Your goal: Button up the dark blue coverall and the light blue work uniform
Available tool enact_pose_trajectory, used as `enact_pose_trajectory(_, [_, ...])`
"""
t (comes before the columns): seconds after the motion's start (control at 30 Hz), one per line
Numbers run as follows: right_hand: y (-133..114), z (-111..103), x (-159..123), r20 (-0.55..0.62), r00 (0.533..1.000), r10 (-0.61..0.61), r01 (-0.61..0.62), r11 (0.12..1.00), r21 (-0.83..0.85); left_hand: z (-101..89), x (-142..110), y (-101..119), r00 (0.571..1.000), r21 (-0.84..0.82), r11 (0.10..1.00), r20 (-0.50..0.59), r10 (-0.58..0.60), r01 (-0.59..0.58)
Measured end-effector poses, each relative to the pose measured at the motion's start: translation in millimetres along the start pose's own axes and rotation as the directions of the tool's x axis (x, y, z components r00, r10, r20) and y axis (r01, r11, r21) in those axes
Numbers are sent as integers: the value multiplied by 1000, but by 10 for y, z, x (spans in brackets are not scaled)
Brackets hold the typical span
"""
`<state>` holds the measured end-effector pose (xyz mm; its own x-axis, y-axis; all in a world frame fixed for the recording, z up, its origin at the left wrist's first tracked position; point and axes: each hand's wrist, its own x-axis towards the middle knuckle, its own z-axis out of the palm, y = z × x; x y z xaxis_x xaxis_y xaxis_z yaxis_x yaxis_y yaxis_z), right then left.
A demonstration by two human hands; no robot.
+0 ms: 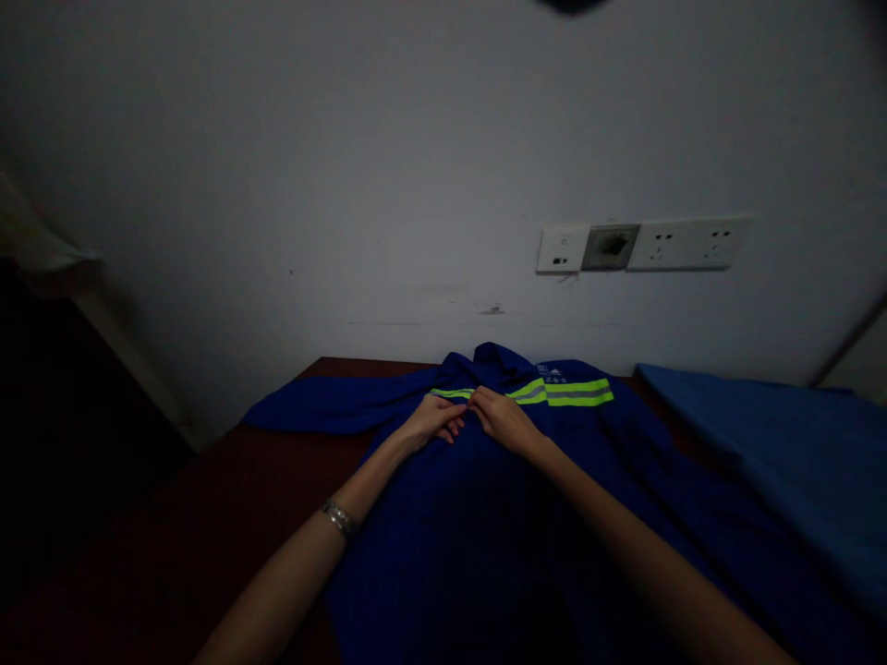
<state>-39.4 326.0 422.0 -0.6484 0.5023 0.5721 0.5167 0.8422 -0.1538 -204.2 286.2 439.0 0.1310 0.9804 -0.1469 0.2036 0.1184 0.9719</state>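
A dark blue work jacket (443,517) lies spread over a reddish-brown tabletop, its collar toward the wall and one sleeve stretched out to the left. Across its chest runs a yellow-green and grey reflective strip (580,392), with small white print above it. My left hand (438,418) pinches the jacket's front at the strip, thumb and forefinger together. Right beside it, my right hand (500,420) is closed on the same spot, the fingertips of both nearly touching. Whatever small part sits between the fingers is hidden. A metal bracelet (339,518) circles my left wrist.
A lighter blue cloth (783,443) lies to the right of the jacket. Behind the table (228,517) rises a pale wall (346,185) with a row of sockets and a switch (679,245). Something dark stands at the left, and the room is dim.
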Motion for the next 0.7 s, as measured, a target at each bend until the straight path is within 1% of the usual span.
enact_pose_trajectory(0.07, [17, 12, -7, 3, 1000, 6, -6, 1000, 15, 17, 3, -6, 1000, -28, 1000, -10, 10, -10])
enact_pose_trajectory(0.13, [26, 25, -14, 11, 1000, 8, -8, 1000, 21, 27, 13, -12, 1000, -22, 1000, -13, 6, -7])
enact_pose_trajectory(0.27, [16, 48, -27, 43, 999, 4, -4, 1000, 7, 37, 50, -52, 1000, 73, 997, -28, 4, -2])
enact_pose_trajectory(0.33, [12, 55, -32, 48, 999, -1, 0, 1000, 22, 38, 71, -86, 999, 91, 996, -31, 12, -9])
enact_pose_trajectory(0.57, [69, 84, -39, -5, 1000, 5, -4, 976, 219, 35, 134, -217, 996, 95, 992, -27, 82, -79])
enact_pose_trajectory(0.7, [91, 117, -38, -17, 1000, 23, -18, 966, 257, 44, 143, -240, 990, 82, 989, -56, 131, -126])
